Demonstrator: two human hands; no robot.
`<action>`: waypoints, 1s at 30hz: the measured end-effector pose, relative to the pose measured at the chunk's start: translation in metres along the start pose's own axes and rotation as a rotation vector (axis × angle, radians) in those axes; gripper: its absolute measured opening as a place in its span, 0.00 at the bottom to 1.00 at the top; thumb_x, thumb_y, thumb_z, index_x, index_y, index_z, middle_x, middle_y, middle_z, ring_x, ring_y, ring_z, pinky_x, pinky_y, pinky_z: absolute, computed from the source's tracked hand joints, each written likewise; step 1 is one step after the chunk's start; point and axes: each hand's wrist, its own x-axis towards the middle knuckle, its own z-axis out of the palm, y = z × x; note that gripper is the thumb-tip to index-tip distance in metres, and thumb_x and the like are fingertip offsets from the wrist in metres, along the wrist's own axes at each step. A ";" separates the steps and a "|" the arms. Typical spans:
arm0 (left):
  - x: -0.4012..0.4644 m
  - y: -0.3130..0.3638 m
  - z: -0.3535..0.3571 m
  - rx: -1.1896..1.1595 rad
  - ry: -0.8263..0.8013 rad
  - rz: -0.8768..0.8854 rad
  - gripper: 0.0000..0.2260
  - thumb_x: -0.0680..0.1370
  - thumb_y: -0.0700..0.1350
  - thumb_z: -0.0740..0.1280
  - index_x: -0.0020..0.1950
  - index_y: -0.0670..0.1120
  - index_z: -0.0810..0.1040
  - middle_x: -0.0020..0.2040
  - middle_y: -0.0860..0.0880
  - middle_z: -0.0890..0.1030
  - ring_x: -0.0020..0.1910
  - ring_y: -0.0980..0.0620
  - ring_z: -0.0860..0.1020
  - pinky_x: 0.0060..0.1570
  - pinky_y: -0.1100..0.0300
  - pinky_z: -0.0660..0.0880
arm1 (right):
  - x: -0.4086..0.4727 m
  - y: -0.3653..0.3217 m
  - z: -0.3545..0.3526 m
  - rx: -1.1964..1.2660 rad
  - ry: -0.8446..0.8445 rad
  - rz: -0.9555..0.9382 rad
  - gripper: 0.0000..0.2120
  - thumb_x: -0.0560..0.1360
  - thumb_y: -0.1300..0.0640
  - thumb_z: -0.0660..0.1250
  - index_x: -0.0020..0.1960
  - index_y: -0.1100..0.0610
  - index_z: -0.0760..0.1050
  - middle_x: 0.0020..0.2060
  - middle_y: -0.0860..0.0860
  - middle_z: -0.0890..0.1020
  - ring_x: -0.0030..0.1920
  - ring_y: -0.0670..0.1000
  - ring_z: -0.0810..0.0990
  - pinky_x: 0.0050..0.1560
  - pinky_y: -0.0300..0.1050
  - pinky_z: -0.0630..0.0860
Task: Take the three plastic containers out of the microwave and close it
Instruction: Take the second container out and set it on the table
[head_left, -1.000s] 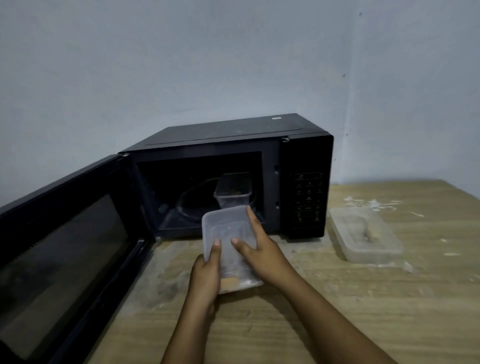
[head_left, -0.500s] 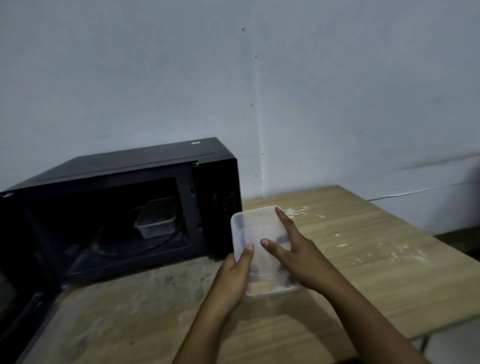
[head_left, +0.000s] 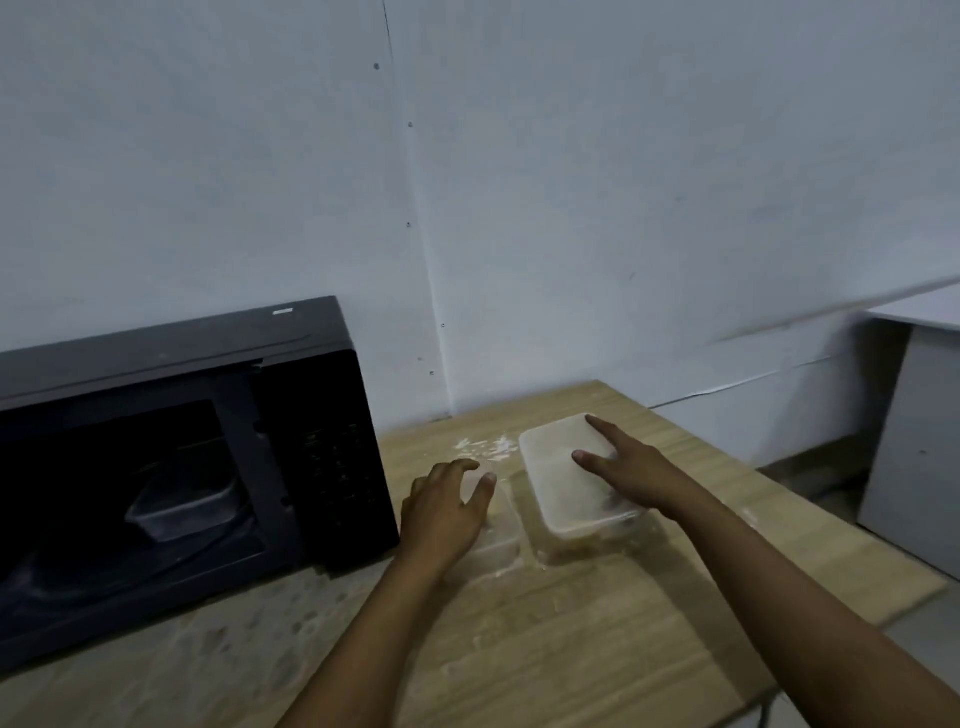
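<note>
Right hand (head_left: 631, 470) flat on container (head_left: 566, 488)

microwave (head_left: 182, 441) left on table (head_left: 519, 649) | one container (head_left: 179, 512) inside | another container (head_left: 566, 488) right of it (stacked?)

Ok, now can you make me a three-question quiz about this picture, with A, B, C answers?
1. Where is the plastic container under the right hand?
A. On the wooden table
B. Inside the microwave
C. On top of the microwave

2. What colour is the microwave?
A. White
B. Black
C. Red

3. Is the microwave open or shut?
A. Shut
B. Open, with nothing inside
C. Open, with a container inside

Answers:
1 A: the right hand rests on the plastic container, which sits on the wooden table to the right of the microwave.
2 B: the microwave is black all over.
3 C: its inside shows, with a container inside.
</note>
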 end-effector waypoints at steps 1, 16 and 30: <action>0.003 -0.002 0.004 0.075 -0.031 0.004 0.19 0.81 0.62 0.57 0.68 0.57 0.75 0.72 0.54 0.74 0.71 0.46 0.69 0.68 0.50 0.67 | 0.008 0.005 0.004 -0.028 -0.023 0.016 0.32 0.77 0.38 0.64 0.78 0.38 0.56 0.73 0.53 0.70 0.69 0.58 0.72 0.60 0.49 0.73; -0.001 -0.015 0.015 0.219 -0.157 0.001 0.28 0.77 0.70 0.55 0.74 0.61 0.68 0.80 0.56 0.63 0.80 0.48 0.55 0.78 0.45 0.49 | 0.019 0.011 0.057 -0.445 -0.070 -0.033 0.33 0.76 0.29 0.56 0.77 0.41 0.60 0.79 0.54 0.56 0.74 0.63 0.63 0.69 0.58 0.67; 0.005 -0.009 0.013 0.270 -0.123 0.016 0.28 0.76 0.70 0.56 0.72 0.60 0.71 0.77 0.57 0.68 0.77 0.50 0.62 0.72 0.45 0.58 | 0.022 -0.005 0.071 -0.495 -0.025 -0.050 0.32 0.77 0.30 0.53 0.77 0.43 0.60 0.79 0.55 0.56 0.73 0.61 0.64 0.68 0.59 0.66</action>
